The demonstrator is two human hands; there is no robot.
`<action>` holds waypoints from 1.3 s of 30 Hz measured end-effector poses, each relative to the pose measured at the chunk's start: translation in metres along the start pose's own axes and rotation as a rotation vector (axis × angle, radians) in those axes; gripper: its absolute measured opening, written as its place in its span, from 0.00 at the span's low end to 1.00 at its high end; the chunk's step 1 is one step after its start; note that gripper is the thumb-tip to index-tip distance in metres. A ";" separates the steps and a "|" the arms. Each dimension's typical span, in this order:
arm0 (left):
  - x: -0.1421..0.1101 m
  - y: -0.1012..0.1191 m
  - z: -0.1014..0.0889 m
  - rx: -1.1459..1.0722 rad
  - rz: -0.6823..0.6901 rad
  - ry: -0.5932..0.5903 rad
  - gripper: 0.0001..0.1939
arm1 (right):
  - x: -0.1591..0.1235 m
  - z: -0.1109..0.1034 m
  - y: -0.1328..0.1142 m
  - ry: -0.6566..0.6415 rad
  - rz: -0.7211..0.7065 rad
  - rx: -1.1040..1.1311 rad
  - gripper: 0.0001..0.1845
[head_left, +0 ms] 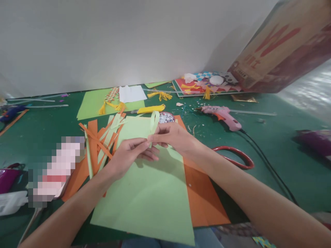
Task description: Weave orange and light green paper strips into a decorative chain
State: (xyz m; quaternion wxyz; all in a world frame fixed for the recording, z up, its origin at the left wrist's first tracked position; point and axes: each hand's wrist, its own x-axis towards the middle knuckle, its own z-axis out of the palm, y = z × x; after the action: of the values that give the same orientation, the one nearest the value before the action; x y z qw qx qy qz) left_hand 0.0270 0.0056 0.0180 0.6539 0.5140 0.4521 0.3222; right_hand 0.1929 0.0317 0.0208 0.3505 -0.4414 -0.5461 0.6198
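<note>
A pale green paper strip [154, 120], bent into a narrow loop, stands up between my two hands. My right hand [172, 136] pinches its lower end between thumb and fingers. My left hand [134, 150] meets it there, thumb and forefinger pressed together at the same end, the other fingers extended below. Both hands are above a pale green paper sheet [144, 199], which overlaps an orange sheet [201, 193]. Cut orange strips [93, 137] and light green strips lie in a loose pile left of my left hand.
A yellow utility knife [151, 109] lies behind the hands. On the right rest a pink glue gun [219, 115] with a black cord and a red-handled tool [248, 162]. A phone [57, 172] is at left. Yellow tassels [160, 94] and paper crafts line the wall, beside a large bag [281, 51].
</note>
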 end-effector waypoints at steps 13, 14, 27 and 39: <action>0.000 0.000 0.000 0.060 0.056 0.000 0.09 | -0.001 0.001 -0.001 -0.003 0.001 0.004 0.15; 0.000 0.000 0.000 0.082 0.057 0.005 0.09 | -0.001 0.001 -0.001 -0.005 0.001 0.004 0.15; -0.003 0.004 0.002 0.134 0.036 0.035 0.09 | 0.001 0.000 0.001 0.017 -0.053 0.008 0.14; -0.003 -0.001 0.001 0.148 0.040 0.005 0.09 | 0.000 0.002 0.002 0.020 -0.041 0.009 0.16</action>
State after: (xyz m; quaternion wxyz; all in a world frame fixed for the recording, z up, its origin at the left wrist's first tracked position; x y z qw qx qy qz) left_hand 0.0264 0.0024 0.0176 0.6064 0.5690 0.4660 0.3023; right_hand 0.1909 0.0303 0.0186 0.3706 -0.4349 -0.5485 0.6105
